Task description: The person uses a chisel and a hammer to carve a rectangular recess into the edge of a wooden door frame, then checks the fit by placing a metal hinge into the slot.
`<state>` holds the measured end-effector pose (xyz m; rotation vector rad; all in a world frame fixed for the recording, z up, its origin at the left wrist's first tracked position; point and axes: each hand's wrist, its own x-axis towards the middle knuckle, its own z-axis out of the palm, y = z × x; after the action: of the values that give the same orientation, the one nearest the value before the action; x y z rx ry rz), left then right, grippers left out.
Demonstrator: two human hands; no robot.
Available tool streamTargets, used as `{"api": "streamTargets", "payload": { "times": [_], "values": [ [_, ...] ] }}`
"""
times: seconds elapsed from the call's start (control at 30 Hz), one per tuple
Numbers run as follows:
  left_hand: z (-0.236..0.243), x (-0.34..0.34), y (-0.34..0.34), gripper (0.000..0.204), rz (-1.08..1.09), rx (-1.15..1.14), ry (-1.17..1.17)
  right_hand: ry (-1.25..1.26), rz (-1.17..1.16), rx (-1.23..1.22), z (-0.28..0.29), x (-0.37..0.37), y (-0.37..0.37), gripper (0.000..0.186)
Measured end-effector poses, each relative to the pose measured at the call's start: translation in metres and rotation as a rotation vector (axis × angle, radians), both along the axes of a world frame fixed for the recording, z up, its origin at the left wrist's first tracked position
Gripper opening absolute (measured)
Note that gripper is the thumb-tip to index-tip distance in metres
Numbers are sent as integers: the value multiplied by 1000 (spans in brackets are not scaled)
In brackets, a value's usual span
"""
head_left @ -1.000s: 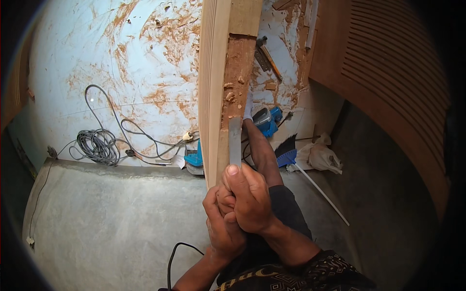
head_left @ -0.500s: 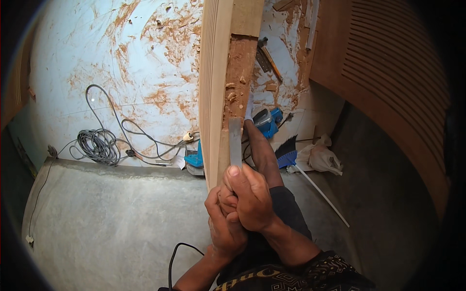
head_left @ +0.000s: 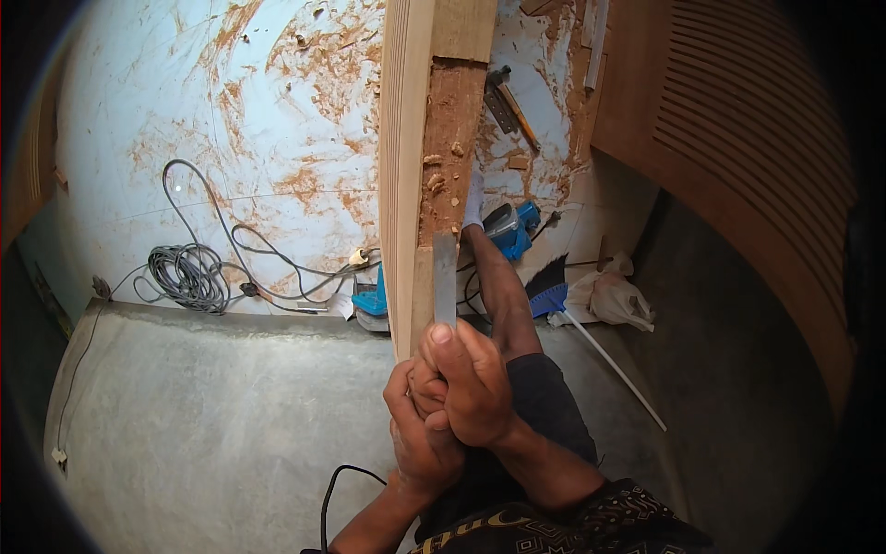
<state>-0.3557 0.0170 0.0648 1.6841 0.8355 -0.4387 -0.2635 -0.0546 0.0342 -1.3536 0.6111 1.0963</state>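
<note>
A steel chisel [head_left: 444, 277] lies along the upright edge of a wooden door [head_left: 401, 185], its tip at the near end of a rough recess with loose shavings [head_left: 434, 182]. My right hand [head_left: 469, 383] is closed on the chisel, thumb pressed on the near part of the blade. My left hand [head_left: 420, 429] is closed just below, cupped against my right hand around the chisel's handle, which my fingers hide. My bare leg [head_left: 498, 286] stands against the right side of the door.
Beside the door are blue power tools [head_left: 369, 297] [head_left: 512, 231], coiled cables [head_left: 185, 277], a hammer [head_left: 517, 111], a broom [head_left: 549, 295] and a white bag [head_left: 609, 300]. Shavings cover a white sheet [head_left: 231, 111]. A slatted panel [head_left: 738, 111] stands at right, above grey floor [head_left: 221, 397].
My hands and the chisel have shifted slightly toward me and a little left over the last half second, the tip sitting a bit lower along the recess. The grip looks the same.
</note>
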Motion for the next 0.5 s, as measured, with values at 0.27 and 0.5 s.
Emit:
{"api": "streamTargets", "payload": {
  "times": [0.27,0.5],
  "values": [
    [1,-2,-3,73,-83,77,-28,-69,57,-53,1,1,-4,45],
    [4,1,0,73,-76,19,-6,-25,63,-69,3,-3,-5,44]
  ]
}}
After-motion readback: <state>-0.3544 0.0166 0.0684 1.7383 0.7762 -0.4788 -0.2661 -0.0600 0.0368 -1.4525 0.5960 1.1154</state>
